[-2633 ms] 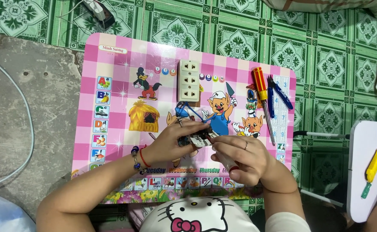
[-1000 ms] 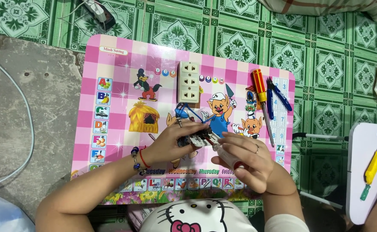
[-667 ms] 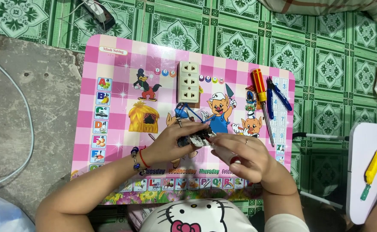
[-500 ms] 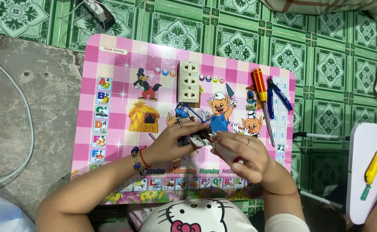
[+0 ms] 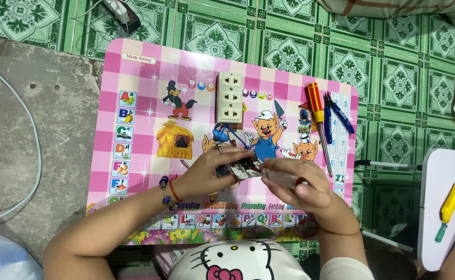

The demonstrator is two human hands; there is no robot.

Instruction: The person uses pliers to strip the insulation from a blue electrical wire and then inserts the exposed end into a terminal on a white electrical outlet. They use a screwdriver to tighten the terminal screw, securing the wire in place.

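Observation:
My left hand (image 5: 212,168) grips a small white and dark electrical part (image 5: 240,168) with wires over the pink cartoon tabletop (image 5: 134,78). My right hand (image 5: 300,189) is closed around a clear-handled screwdriver (image 5: 282,179), whose tip meets the part from the right. Blue and red wires (image 5: 227,136) run up from the part towards a cream three-outlet socket plate (image 5: 228,97) lying on the table above my hands.
A red-and-yellow screwdriver (image 5: 316,111) and blue-handled pliers (image 5: 337,116) lie at the table's right. A white cable (image 5: 33,155) curves over grey concrete on the left. A second white table (image 5: 435,207) with a yellow-green screwdriver (image 5: 448,207) stands right. Green patterned floor surrounds everything.
My right hand has shifted slightly around the screwdriver, turning at the part. My left hand and the part stay in place.

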